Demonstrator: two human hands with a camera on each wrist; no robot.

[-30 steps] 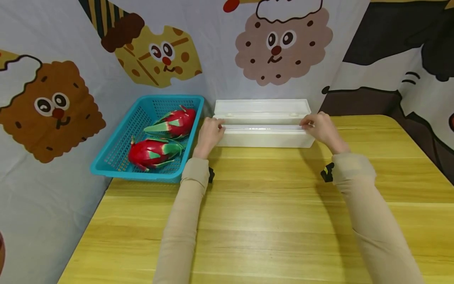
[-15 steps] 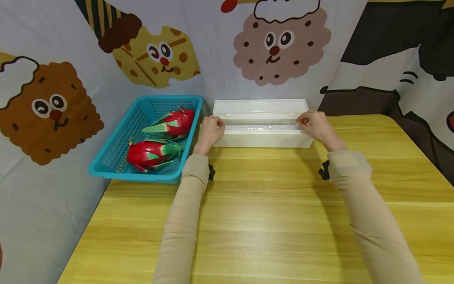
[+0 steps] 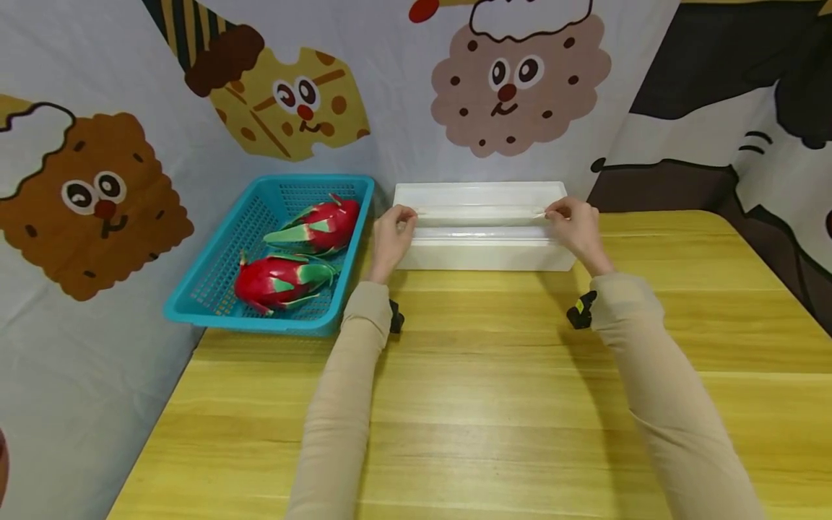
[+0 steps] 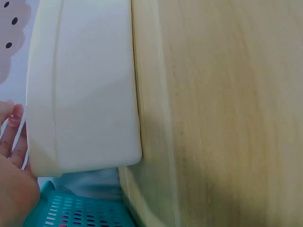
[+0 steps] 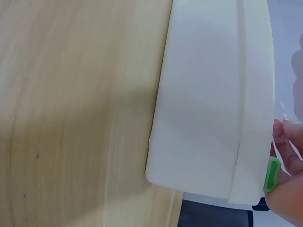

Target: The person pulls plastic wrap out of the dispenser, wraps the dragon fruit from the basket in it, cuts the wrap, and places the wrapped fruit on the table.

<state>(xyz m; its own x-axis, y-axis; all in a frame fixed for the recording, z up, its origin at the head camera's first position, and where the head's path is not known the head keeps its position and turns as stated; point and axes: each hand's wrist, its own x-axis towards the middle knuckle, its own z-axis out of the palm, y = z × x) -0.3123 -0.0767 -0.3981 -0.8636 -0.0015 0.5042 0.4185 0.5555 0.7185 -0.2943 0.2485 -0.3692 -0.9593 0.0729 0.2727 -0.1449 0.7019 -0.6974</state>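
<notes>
A long white plastic-wrap dispenser box (image 3: 484, 254) lies open at the far edge of the wooden table (image 3: 494, 375). My left hand (image 3: 398, 220) is at its left end and my right hand (image 3: 564, 215) at its right end. Each pinches a corner of the clear film (image 3: 481, 215), which is stretched across the box between them. The left wrist view shows the box's side (image 4: 85, 94) with my left hand (image 4: 12, 156) behind it. In the right wrist view my right hand (image 5: 286, 156) holds wrinkled film above the box (image 5: 208, 104), beside a small green piece (image 5: 272, 175).
A blue mesh basket (image 3: 214, 289) stands left of the box, with two red dragon fruits (image 3: 318, 225) (image 3: 279, 280) inside. A cartoon-printed cloth backdrop (image 3: 390, 87) hangs close behind the box and along the left side. The table's right edge runs near the dark backdrop.
Both hands have moved from the box's front rim back toward the roll inside it. They now pinch the film's edge, which shows stretched between them.
</notes>
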